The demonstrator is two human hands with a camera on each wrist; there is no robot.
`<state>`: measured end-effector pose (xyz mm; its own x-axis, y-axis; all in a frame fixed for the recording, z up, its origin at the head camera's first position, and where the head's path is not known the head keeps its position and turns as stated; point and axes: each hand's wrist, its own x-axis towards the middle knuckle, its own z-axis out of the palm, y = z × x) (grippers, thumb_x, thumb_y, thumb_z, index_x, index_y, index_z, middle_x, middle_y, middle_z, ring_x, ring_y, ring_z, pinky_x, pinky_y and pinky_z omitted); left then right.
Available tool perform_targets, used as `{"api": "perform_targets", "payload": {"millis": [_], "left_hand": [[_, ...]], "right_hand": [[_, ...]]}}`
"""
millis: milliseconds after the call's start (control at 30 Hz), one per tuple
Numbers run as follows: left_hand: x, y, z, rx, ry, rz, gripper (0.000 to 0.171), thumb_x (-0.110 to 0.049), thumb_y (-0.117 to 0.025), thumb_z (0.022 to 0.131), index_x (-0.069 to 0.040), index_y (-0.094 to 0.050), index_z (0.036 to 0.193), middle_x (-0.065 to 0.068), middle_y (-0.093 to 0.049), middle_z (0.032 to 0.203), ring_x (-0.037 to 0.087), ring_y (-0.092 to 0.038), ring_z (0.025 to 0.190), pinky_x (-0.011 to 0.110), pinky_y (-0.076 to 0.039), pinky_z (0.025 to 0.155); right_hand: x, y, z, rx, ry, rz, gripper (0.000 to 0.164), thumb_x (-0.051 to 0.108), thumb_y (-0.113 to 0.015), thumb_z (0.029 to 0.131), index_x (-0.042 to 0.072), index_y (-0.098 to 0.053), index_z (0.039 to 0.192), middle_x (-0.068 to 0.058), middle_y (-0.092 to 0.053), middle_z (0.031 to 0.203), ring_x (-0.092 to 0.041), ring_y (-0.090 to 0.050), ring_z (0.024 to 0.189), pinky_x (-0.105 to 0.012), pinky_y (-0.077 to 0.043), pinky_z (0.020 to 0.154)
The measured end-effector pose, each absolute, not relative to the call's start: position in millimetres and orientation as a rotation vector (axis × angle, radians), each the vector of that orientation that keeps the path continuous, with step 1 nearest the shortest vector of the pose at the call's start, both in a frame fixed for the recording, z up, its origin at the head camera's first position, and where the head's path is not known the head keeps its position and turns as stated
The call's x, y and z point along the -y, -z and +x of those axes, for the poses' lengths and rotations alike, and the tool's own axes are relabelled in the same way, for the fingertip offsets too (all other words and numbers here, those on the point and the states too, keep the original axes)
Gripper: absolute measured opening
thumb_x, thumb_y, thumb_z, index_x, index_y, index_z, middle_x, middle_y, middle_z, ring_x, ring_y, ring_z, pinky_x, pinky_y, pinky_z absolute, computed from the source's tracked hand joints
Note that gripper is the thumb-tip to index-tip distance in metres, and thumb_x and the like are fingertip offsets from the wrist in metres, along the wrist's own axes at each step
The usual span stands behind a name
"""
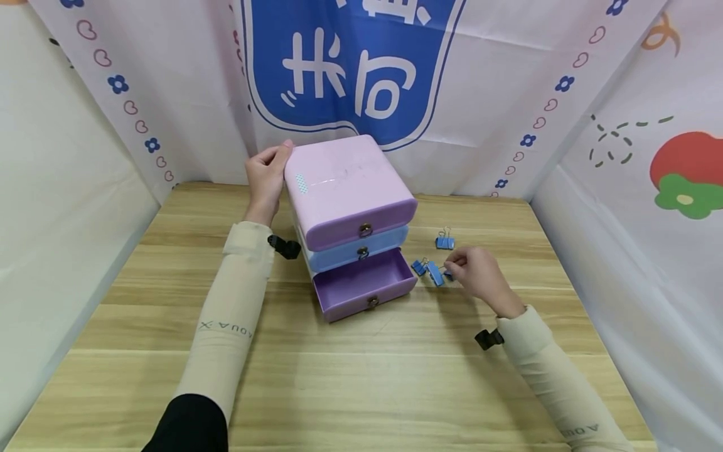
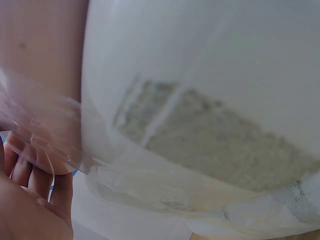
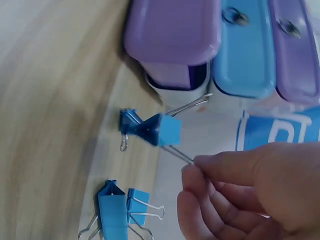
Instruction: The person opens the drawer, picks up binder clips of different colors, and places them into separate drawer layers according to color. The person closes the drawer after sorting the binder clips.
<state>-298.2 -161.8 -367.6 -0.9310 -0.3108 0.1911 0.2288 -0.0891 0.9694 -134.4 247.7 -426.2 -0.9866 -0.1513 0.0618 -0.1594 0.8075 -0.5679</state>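
A small three-drawer storage box (image 1: 350,182) with a pink top stands on the table. Its bottom purple drawer (image 1: 369,282) is pulled out and holds nothing. At the box's back left corner, my left hand (image 1: 265,179) grips the edge, thumb on top; in the left wrist view its fingers (image 2: 62,192) curl by the casing. Thumb and forefinger of my right hand (image 1: 480,273) pinch a wire handle of a blue binder clip (image 3: 167,130), right of the open drawer. More blue binder clips lie close by, one (image 3: 114,212) beside another (image 3: 137,205).
Farther back on the table (image 1: 361,383) sits one separate blue binder clip (image 1: 445,242). A printed cloth (image 1: 192,75) hangs behind the box, and white cloth walls flank the table on the left and right.
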Motion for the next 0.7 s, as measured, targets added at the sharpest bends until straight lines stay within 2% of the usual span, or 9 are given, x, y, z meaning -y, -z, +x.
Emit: {"api": "perform_targets", "payload": {"millis": [167,367,500,600,700], "left_hand": [[161.6,367.5,-298.1,1.831,2.085,0.086,0.029,-0.042,-0.082,0.093,-0.013,-0.084,0.100,-0.008,-0.076,0.090,0.007,-0.064,0.080,0.019,-0.052,0.067],[161.5,366.6,-298.7,1.827,2.077,0.082,0.029,-0.042,-0.082,0.093,-0.014,-0.085,0.099,-0.008,-0.075,0.089,0.007,-0.063,0.079,0.019,-0.051,0.067],[161.3,366.7,-298.5,1.836,2.065,0.081,0.028,-0.041,-0.082,0.093,-0.014,-0.084,0.099,-0.009,-0.075,0.088,0.007,-0.063,0.079,0.019,-0.051,0.066],[161.7,367.4,-298.3,1.838,2.061,0.085,0.028,-0.041,-0.082,0.093,-0.014,-0.084,0.099,-0.009,-0.074,0.087,0.007,-0.062,0.079,0.019,-0.050,0.066],[161.9,368.1,-298.2,1.841,2.060,0.086,0.029,-0.042,-0.081,0.093,-0.014,-0.084,0.100,-0.009,-0.074,0.088,0.007,-0.062,0.079,0.019,-0.050,0.066]], "right_hand": [[-257.6,422.9,-136.5,2.946,-1.164,0.147,0.022,0.018,-0.067,0.105,-0.002,-0.076,0.106,-0.023,-0.077,0.097,-0.029,-0.074,0.081,-0.028,-0.058,0.066],[-254.4,415.1,-138.4,2.930,-1.432,0.003,0.030,0.031,-0.068,0.105,0.003,-0.076,0.113,-0.024,-0.077,0.109,-0.039,-0.076,0.098,-0.043,-0.064,0.083],[-244.9,409.7,-140.8,2.912,-1.573,-0.017,0.035,0.030,-0.068,0.105,-0.001,-0.073,0.121,-0.025,-0.076,0.116,-0.027,-0.078,0.095,-0.038,-0.065,0.086],[-236.2,408.3,-143.8,2.897,-1.646,0.003,0.035,0.028,-0.070,0.104,-0.003,-0.073,0.121,-0.026,-0.075,0.116,-0.015,-0.076,0.088,-0.033,-0.065,0.084],[-226.3,408.8,-147.6,2.893,-1.679,0.028,0.031,0.025,-0.071,0.103,-0.003,-0.074,0.118,-0.026,-0.076,0.113,-0.013,-0.075,0.084,-0.033,-0.065,0.082]]}}
